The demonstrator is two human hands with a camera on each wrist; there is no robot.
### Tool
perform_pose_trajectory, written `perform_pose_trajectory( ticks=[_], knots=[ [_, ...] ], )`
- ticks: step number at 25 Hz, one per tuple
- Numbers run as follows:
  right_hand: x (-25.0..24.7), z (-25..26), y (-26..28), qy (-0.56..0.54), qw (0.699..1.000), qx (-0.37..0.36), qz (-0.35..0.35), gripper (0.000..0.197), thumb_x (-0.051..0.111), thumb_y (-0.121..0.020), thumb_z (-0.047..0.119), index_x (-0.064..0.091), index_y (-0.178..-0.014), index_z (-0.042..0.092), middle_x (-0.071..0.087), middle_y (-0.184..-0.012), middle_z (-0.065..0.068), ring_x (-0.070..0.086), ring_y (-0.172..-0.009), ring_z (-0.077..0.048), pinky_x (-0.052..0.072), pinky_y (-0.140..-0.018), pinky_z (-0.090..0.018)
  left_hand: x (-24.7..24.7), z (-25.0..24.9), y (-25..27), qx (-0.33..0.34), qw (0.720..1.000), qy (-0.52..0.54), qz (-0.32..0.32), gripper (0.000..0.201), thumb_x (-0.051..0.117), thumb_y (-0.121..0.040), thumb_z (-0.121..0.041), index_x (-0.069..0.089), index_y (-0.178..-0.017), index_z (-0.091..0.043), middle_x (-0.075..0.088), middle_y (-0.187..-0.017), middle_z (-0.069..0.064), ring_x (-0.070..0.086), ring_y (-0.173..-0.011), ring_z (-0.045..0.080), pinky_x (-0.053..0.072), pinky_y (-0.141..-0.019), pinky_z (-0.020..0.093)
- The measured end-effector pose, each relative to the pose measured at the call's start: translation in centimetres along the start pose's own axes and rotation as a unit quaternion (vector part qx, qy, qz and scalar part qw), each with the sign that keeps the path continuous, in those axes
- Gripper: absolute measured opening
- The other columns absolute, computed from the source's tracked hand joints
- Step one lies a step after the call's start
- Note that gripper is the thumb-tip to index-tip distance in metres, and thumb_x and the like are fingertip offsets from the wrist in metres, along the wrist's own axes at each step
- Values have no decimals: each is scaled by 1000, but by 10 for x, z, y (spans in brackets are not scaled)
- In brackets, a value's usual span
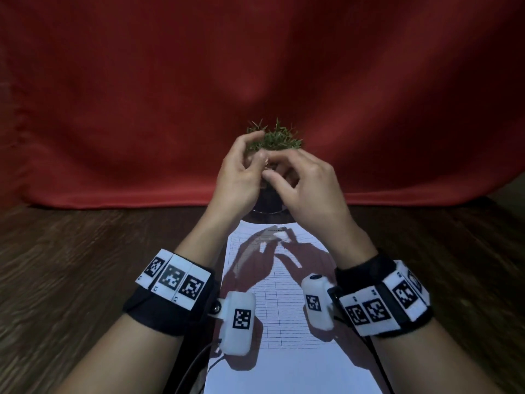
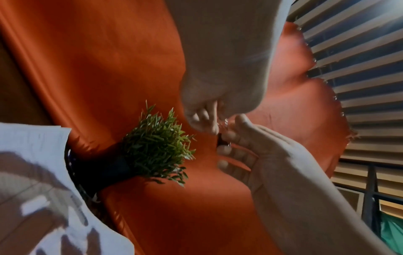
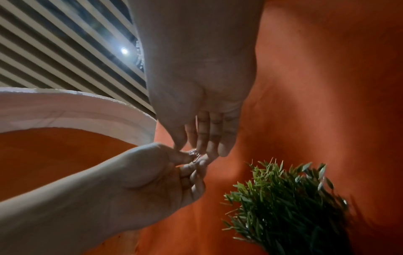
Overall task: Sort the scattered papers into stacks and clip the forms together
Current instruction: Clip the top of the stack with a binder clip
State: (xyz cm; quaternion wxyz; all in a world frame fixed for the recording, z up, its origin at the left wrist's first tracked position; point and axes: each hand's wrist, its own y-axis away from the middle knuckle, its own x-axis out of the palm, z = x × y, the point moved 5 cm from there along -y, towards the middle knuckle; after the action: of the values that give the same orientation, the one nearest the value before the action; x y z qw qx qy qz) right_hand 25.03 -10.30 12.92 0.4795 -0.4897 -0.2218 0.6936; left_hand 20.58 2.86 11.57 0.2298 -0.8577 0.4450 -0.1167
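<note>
From the head view, my left hand [image 1: 237, 172] and right hand [image 1: 308, 183] meet fingertip to fingertip above the form [image 1: 287, 297] lying on the table [image 1: 71, 274]. On the left wrist view, my fingers curl around what looks like a small black clip [image 2: 221, 140]. On the right wrist view, both thumbs and forefingers pinch its wire loop beside the plant [image 3: 290, 203].

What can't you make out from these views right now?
- Clip: tiny; type unclear, fingers cover it in every view.
- Paper stack: sheet count unreadable from the head view; near edge cut off by frame.
- Plant pot: hidden behind left hand and right hand.
</note>
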Motion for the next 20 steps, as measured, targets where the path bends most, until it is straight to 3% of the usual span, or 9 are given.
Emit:
perform_pose_trajectory(
  ticks=[4,7,9,12,15,18,20],
  knots=[
    [14,-8,5,-42,998,38,-11,5,69,-97,14,70,-94,10,74,-97,1,70,-87,-17,55,-80,-41,3,4,5,-49,996,61,35,25,49,-113,-1,67,-124,-14,75,-89,-4,74,-79,4,58,-63,21],
    [21,-17,7,-140,985,102,21,4,68,-99,12,72,-99,11,77,-94,3,73,-87,-9,59,-80,-32,-1,8,4,-69,994,84,-4,21,54,-109,4,68,-115,-10,74,-77,-6,73,-68,3,58,-59,18],
    [18,-22,8,-169,976,134,17,5,69,-98,13,71,-102,13,76,-87,4,73,-81,-8,58,-72,-27,-1,9,5,-76,993,84,-27,20,56,-108,7,66,-114,-9,74,-77,-4,72,-64,3,57,-59,17],
    [4,-33,5,-117,977,175,-39,18,72,-97,26,64,-111,19,68,-76,7,70,-71,-13,57,-69,-31,1,5,4,-71,994,73,-27,20,57,-107,7,65,-112,-11,75,-87,4,73,-67,4,59,-63,17],
    [3,-39,2,-131,971,202,14,25,70,-96,43,65,-105,20,72,-78,5,73,-74,-13,61,-75,-36,4,-1,6,-50,997,61,-10,21,59,-107,5,67,-110,-14,75,-87,6,71,-68,9,60,-66,20],
    [6,-32,-1,-282,935,204,64,17,58,-107,29,67,-98,17,71,-79,-4,71,-69,-20,63,-74,-43,9,-7,8,-47,997,64,18,19,60,-106,6,68,-112,-11,70,-79,2,65,-64,10,58,-63,21],
    [3,-32,-4,-290,933,201,68,20,51,-110,24,65,-99,16,68,-75,-5,65,-61,-20,58,-66,-40,10,-9,8,-78,990,106,57,19,59,-106,5,68,-112,-10,72,-83,3,66,-67,11,58,-63,19]
  ],
)
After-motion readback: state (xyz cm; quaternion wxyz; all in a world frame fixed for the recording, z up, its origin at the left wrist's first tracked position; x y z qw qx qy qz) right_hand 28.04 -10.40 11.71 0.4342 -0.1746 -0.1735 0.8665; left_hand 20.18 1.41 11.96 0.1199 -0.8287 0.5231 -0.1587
